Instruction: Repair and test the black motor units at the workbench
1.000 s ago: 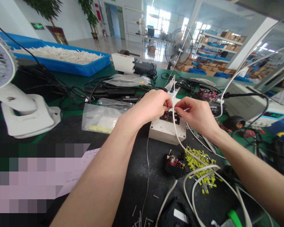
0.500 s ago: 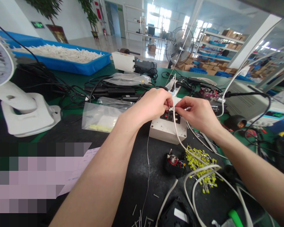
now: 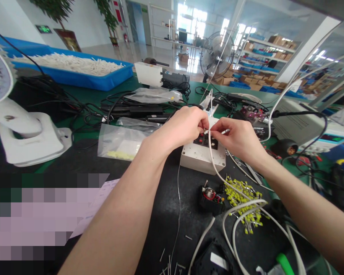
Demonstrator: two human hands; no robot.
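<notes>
Both my hands meet over a pale box [image 3: 202, 160] with a dark panel of red and white terminals on top. My left hand [image 3: 192, 120] is closed in a pinch at the end of a white cable [image 3: 211, 151]. From the other side, the fingertips of my right hand [image 3: 236, 133] pinch the same cable end. Fine wire ends between the fingers are too small to make out. The cable runs down over the box and loops across the mat. Nearer me lies an opened black round device [image 3: 210, 198] with a small motor and red wires.
Yellow-capped components [image 3: 243, 202] lie piled right of the device. A clear plastic bag [image 3: 119, 141] sits left of the box, and a white fan [image 3: 31, 133] stands further left. Loose screws [image 3: 172, 265] lie in front. A power supply [image 3: 312, 126] is at right; a blue tray [image 3: 88, 78] is behind.
The view has shifted slightly. Both hands stay pinched at the cable end over the box, with only a tiny movement of the fingers.
</notes>
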